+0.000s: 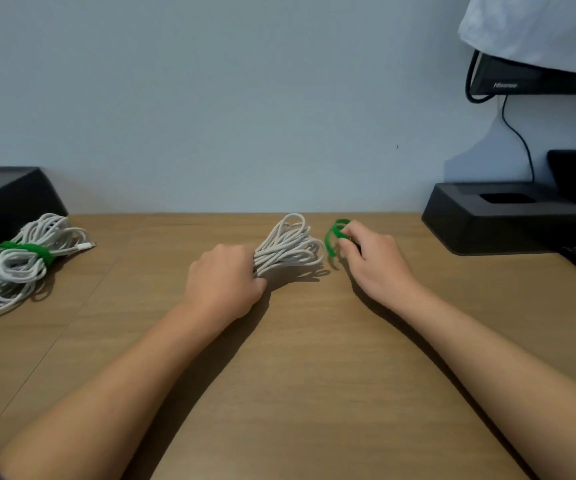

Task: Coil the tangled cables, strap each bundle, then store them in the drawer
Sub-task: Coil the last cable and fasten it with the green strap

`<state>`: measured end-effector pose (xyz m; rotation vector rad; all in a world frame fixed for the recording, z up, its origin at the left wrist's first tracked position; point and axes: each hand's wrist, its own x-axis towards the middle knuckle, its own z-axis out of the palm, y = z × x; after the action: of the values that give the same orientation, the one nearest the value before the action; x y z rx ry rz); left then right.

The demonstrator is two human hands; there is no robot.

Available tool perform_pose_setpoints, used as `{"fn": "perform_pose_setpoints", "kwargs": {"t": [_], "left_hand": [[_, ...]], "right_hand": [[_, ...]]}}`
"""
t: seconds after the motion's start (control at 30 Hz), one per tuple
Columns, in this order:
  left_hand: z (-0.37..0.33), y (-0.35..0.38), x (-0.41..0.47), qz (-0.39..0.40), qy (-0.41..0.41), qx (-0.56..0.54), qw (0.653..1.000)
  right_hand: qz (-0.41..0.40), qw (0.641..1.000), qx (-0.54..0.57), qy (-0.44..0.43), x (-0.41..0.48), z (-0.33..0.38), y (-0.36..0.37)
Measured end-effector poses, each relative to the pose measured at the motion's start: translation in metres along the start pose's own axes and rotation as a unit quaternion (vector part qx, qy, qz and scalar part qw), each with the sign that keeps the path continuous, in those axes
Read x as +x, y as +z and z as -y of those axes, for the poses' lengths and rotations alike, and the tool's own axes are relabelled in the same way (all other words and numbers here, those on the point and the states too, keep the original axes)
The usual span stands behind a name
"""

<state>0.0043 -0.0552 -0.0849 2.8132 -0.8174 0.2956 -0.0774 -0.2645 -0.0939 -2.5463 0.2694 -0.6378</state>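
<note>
Mid-worktop (pixel 314 375), the left hand (pixel 222 280) clamps the white cable coil (pixel 290 249); just beside it the right hand (pixel 371 252) pinches a green strap (pixel 335 233). Loosening that grip likely lets the loops spring apart before strapping.

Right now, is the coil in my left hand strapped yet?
Not strapped: the white coil is bare; the right hand pinches the green strap beside it.

Left hand (pixel 224 282) hid its fingers and the near end of the coiled white cable bundle (pixel 290 247). Black box (pixel 6 199) at 9 o'clock ran off frame, so did the cloth-draped black monitor (pixel 522 79) at 2 o'clock.
</note>
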Motion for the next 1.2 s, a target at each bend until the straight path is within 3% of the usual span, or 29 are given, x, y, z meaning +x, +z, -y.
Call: {"fn": "perform_pose_setpoints", "kwargs": {"t": [0.33,0.57,0.77,0.87,1.03,1.2], "left_hand": [[0.007,0.001,-0.019,-0.030,-0.031,-0.082,0.996],[0.006,0.000,-0.018,-0.026,-0.030,-0.092,0.995],[0.004,-0.002,-0.018,-0.027,-0.035,-0.095,0.995],[0.004,-0.006,-0.019,-0.016,-0.047,-0.108,0.993],[-0.005,-0.017,-0.023,0.000,-0.064,-0.234,0.970],[-0.013,-0.023,-0.025,0.040,-0.051,-0.412,0.909]], "right_hand": [[0.048,0.977,0.206,0.027,-0.052,0.036,-0.011],[0.112,0.918,0.373,0.067,-0.054,0.041,-0.022],[0.096,0.892,0.431,0.094,-0.049,0.039,-0.025],[0.156,0.883,0.435,0.080,-0.051,0.030,-0.027],[0.222,0.822,0.513,0.109,-0.050,0.032,-0.025],[0.239,0.831,0.488,0.117,-0.051,0.038,-0.021]]}}
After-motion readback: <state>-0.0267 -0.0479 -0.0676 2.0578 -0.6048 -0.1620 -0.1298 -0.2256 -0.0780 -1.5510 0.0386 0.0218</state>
